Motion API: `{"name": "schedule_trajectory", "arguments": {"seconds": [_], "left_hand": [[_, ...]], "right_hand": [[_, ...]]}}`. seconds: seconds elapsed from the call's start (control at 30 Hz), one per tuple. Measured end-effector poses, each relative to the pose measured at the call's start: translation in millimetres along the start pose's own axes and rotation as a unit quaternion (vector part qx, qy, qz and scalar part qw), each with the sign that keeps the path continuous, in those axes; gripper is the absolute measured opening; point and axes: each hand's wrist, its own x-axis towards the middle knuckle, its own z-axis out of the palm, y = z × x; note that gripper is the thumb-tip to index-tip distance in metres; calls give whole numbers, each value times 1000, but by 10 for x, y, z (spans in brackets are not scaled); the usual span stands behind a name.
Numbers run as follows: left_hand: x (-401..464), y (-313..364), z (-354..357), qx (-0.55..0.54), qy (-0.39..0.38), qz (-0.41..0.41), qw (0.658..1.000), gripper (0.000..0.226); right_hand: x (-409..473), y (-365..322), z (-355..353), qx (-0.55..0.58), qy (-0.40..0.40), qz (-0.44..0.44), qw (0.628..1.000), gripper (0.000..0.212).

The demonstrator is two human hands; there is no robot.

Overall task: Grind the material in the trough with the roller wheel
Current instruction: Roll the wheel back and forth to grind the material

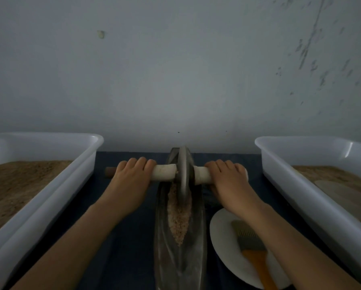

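A white tub point(56, 185) of tan powder stands at the far left of the bench point(121, 237). Next, the left hand point(131, 176) curls its fingers over the pale axle handle point(165, 172), gripping it. The roller wheel point(183, 172) stands upright in the dark, boat-shaped trough point(198, 237), near its far end, with coarse tan material point(178, 218) lying along the groove toward the viewer. The right hand point(227, 178) wraps the handle's other side. Under that forearm lies a white plate point(223, 243) carrying a brush point(253, 248) (orange-handled). Another white tub point(301, 185) closes the right.
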Motion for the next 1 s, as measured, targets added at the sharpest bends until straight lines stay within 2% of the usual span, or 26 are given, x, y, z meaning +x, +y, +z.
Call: {"name": "schedule_trajectory", "arguments": {"seconds": [0.2, 0.37, 0.43, 0.5, 0.63, 0.73, 0.83, 1.0], "left_hand": [[-152, 9, -316, -42, -136, 28, 989, 33], [-187, 30, -720, -106, -298, 75, 946, 18], [-185, 24, -793, -134, -341, 72, 928, 18], [-177, 14, -802, -151, -356, 62, 920, 19], [-101, -12, -616, -116, -309, 39, 943, 26], [-22, -34, -369, -58, -199, 23, 978, 29], [29, -56, -123, -21, -81, -9, 996, 32], [-1, 3, 50, -8, 37, -14, 999, 34]], "right_hand": [[-183, -134, -412, -2, -126, -35, 991, 37], [-331, -171, -862, 67, -306, -56, 948, 24], [-354, -170, -923, 76, -335, -63, 937, 25], [-332, -172, -893, 76, -327, -61, 940, 26], [-208, -133, -632, 54, -234, -47, 970, 27], [-114, -67, -342, 19, -108, -37, 993, 30], [-19, 11, -109, 23, -15, -24, 999, 41], [51, 30, 37, 50, 29, -11, 998, 47]]}}
